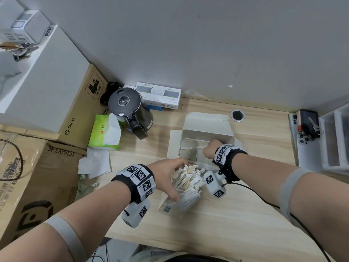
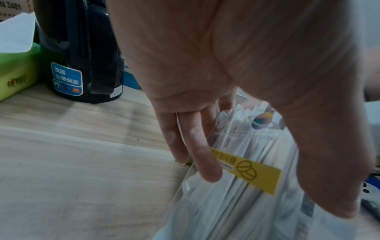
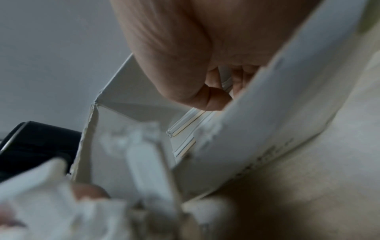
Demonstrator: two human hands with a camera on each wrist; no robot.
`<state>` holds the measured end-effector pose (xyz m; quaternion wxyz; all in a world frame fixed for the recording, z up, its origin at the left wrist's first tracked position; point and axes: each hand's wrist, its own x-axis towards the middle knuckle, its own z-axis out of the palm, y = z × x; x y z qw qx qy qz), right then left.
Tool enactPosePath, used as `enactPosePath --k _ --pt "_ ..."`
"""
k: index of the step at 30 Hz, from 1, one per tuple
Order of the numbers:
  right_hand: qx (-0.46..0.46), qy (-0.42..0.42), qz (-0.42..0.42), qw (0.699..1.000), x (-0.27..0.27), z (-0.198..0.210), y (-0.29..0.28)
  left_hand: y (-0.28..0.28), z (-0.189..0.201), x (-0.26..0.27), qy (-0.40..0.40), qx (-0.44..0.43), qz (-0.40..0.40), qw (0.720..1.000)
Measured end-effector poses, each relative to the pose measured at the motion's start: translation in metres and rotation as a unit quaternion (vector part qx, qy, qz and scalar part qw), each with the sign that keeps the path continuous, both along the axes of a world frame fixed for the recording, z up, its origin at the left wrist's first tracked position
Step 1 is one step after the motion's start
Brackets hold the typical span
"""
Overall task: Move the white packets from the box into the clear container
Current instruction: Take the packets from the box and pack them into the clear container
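Head view: the right hand (image 1: 211, 148) is reaching down into the open white box (image 1: 205, 137) on the table (image 1: 245, 214), its fingers hidden below the box wall. The left hand (image 1: 168, 175) is steadying the clear container (image 1: 186, 191), already crowded with white packets (image 1: 190, 178).

Left wrist view: thumb and straight fingers (image 2: 202, 155) are bracing the container's walls from either side; a slackening hold is likely to let the overfull container tip.

Right wrist view: curled fingers (image 3: 216, 99) are pinching a few thin packets (image 3: 186, 123) inside the box; lifted against the wall, they may snag or slip free.
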<state>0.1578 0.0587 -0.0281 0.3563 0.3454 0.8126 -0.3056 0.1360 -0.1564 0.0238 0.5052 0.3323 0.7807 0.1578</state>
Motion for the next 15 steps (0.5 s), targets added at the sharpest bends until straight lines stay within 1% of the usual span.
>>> enactPosePath --k 3,5,8,15 --pt "0.034 0.001 0.035 0.999 0.002 0.005 -0.007 -0.002 0.001 0.002 -0.004 0.001 0.005 1.0" --pt "0.043 0.01 0.069 0.997 0.004 0.007 -0.011 -0.003 0.001 0.002 -0.006 0.003 0.008 1.0" --pt "0.051 -0.003 0.115 0.992 0.006 0.008 -0.016 -0.005 0.002 0.003 -0.005 0.002 0.008 1.0" --pt "0.079 -0.031 0.232 0.969 0.006 0.0 -0.02 -0.007 -0.001 0.004 -0.01 0.005 0.015 1.0"
